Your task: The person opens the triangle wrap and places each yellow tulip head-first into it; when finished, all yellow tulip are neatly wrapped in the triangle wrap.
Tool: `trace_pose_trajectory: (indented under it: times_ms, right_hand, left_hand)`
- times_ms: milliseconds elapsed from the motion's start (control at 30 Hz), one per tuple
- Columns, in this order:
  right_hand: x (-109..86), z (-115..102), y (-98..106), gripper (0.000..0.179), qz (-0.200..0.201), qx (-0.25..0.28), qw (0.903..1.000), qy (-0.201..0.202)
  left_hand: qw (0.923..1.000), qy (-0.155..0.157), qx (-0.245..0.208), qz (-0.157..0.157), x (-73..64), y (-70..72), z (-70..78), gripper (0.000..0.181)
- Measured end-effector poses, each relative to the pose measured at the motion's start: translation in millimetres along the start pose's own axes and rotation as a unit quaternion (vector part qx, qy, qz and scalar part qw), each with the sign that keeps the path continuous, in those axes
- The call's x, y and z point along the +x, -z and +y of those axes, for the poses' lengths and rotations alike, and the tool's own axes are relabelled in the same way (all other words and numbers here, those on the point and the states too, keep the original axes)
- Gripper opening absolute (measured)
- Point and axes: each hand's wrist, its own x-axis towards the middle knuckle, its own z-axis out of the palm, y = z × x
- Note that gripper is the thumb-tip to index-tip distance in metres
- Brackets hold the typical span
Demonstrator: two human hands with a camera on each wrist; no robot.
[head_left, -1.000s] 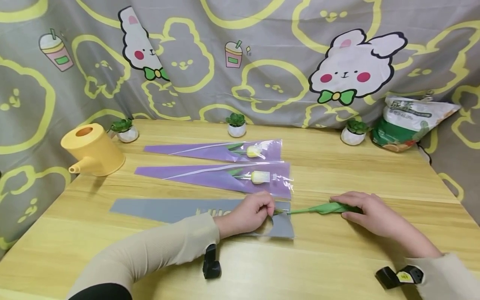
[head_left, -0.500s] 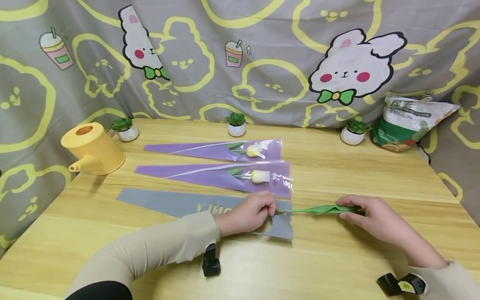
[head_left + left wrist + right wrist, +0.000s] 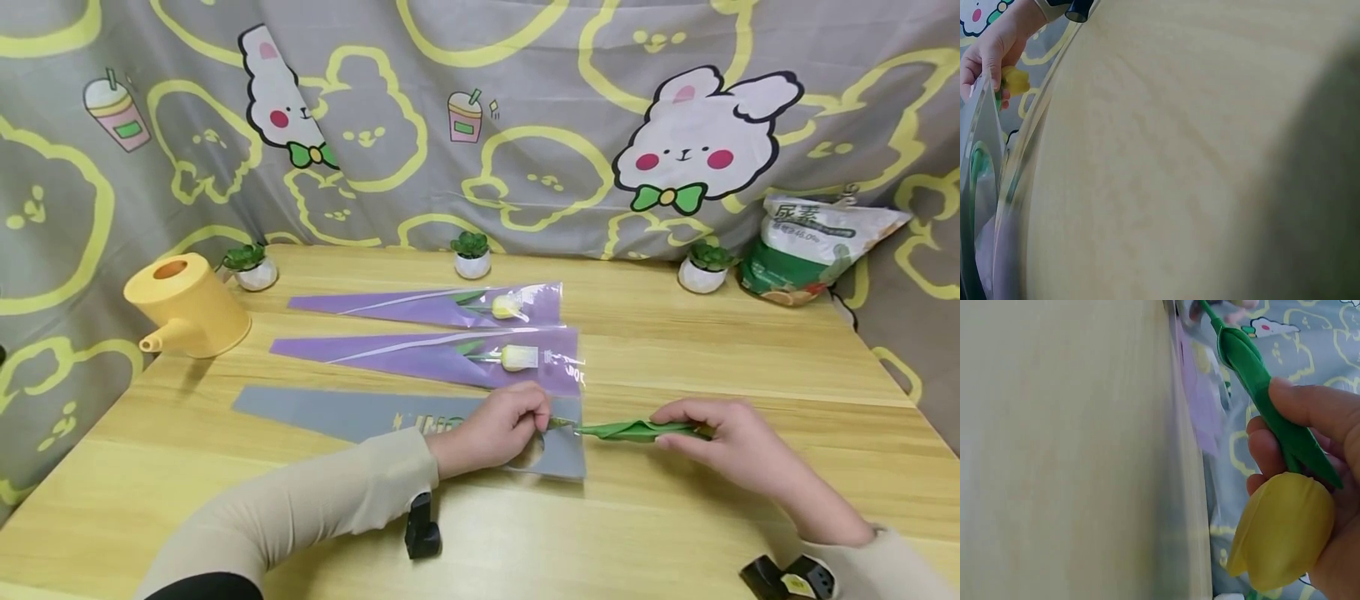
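Observation:
My right hand [image 3: 731, 433] holds an artificial tulip [image 3: 1285, 531] by its green leaf and stem, thumb on the leaf. Its yellow bloom lies against the palm in the right wrist view. The stem points left, its end at the wide right end of a grey flower sleeve [image 3: 315, 410]. My left hand [image 3: 498, 423] pinches that sleeve near its opening with curled fingers, hiding part of the lettering. How deep the stem reaches is hidden by the left hand. Behind lie two purple sleeves, the nearer one [image 3: 405, 354] and the farther one [image 3: 397, 307], each with a pale yellow tulip inside.
A yellow watering can [image 3: 187, 308] stands at the left of the wooden table [image 3: 637, 533]. Small potted succulents [image 3: 472, 257] line the back edge. A white and green bag [image 3: 817, 250] leans at the back right, before a patterned curtain [image 3: 540, 75].
My right hand has moved left with the tulip, and its leaf is now closer to the sleeve's opening. The grey sleeve's narrow end has swung away slightly. My left hand keeps its grip.

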Motion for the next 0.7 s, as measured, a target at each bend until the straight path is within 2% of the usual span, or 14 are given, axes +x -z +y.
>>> trace_pose_trajectory:
  times_ms: [333, 567, 700]
  right_hand:
    - [6.7, -10.0, -14.6, 0.018, -0.025, 0.042, 0.9988, -0.011]
    - [10.9, -15.6, -26.5, 0.013, -0.054, 0.074, 0.9943, -0.055]
    - [13.5, -18.1, -33.6, 0.012, -0.061, 0.096, 0.9913, -0.067]
  left_hand:
    - [0.9999, -0.008, -0.007, 0.009, -0.6, -3.6, 1.6, 0.025]
    - [0.9998, -0.015, -0.008, 0.015, -0.9, -4.3, 2.3, 0.024]
    - [0.9998, -0.012, -0.007, 0.017, 0.4, -4.1, 3.1, 0.022]
